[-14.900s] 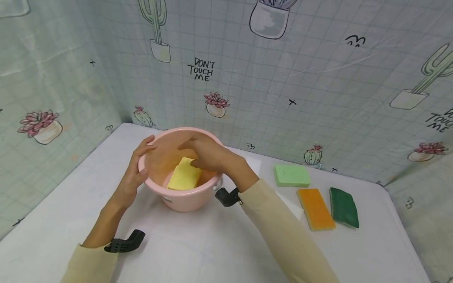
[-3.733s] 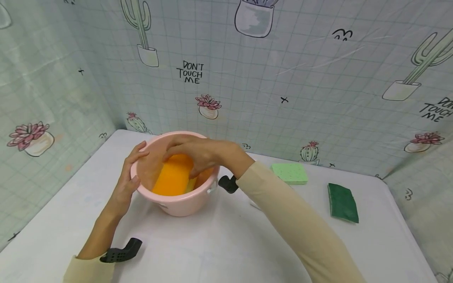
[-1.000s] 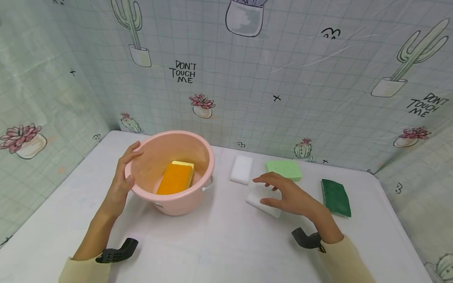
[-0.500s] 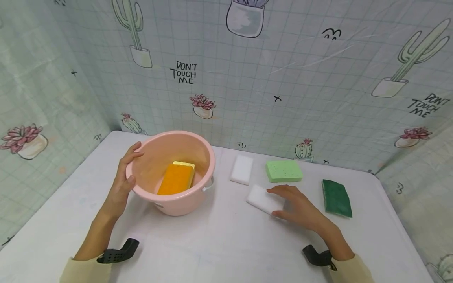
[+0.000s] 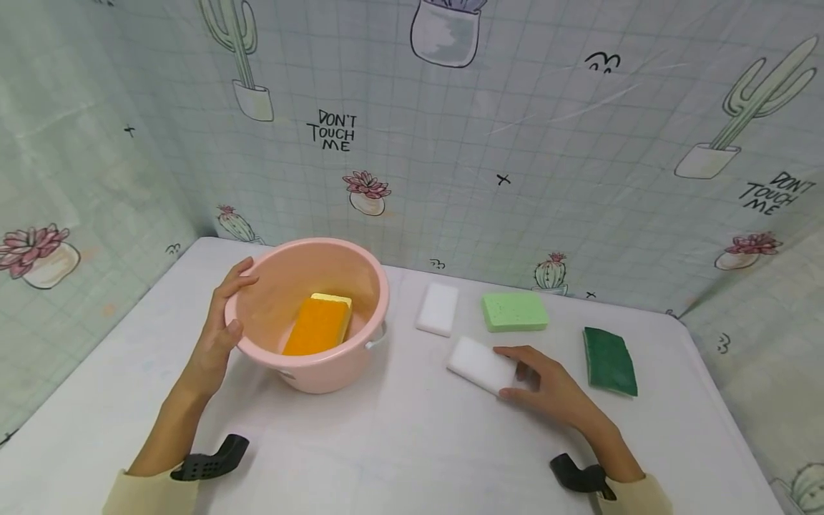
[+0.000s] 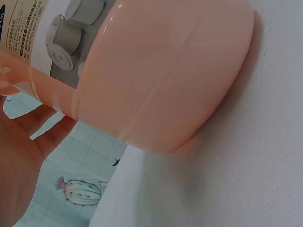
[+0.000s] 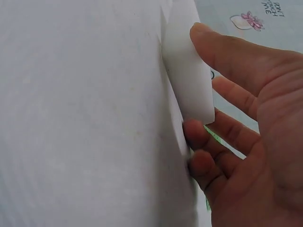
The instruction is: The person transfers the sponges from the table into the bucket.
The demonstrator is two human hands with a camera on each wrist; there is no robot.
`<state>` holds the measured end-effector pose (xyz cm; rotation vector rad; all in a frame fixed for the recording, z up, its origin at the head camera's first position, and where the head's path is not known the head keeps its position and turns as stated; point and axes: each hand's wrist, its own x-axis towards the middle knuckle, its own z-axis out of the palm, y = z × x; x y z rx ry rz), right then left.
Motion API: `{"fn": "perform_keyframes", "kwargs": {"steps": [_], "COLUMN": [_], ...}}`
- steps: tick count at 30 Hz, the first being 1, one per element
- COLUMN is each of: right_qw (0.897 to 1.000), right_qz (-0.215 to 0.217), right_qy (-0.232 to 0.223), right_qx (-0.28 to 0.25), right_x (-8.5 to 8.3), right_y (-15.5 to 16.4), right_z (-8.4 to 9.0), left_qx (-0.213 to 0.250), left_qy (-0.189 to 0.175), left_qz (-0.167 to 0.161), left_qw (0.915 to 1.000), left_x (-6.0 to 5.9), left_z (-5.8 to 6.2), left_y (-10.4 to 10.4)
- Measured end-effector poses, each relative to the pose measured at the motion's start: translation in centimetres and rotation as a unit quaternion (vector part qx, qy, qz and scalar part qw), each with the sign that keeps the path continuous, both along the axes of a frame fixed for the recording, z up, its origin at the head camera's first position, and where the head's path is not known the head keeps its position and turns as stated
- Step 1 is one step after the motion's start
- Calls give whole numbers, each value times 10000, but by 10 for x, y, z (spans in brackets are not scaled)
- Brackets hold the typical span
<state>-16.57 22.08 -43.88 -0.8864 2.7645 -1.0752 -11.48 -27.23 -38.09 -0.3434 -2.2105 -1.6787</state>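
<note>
My left hand grips the left rim of a pink plastic bucket, thumb on the near side and fingers over the edge. The left wrist view has the bucket's printed label and its lower wall. Inside the bucket an orange sponge lies over a yellow one. My right hand pinches the right end of a white sponge block between thumb and fingers. In the right wrist view the thumb is on one side of the white block.
Another white block lies behind the pinched one, right of the bucket. A light green sponge and a dark green scouring pad lie farther right. A patterned curtain rises behind the white table.
The orange sponge has gone from the table into the bucket. My right hand has left the bucket, moved right and closed on the white block. My left hand stays on the rim.
</note>
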Motion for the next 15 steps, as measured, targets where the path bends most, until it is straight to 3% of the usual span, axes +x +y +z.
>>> {"fn": "perform_keyframes", "kwargs": {"steps": [15], "right_qw": [9993], "right_qz": [270], "right_qy": [24], "right_qx": [-252], "right_x": [0], "right_y": [2], "right_z": [-2], "left_qx": [-59], "left_qy": [-65], "left_qz": [-9], "left_qw": [10000], "left_x": [0], "left_z": [2], "left_y": [0]}}
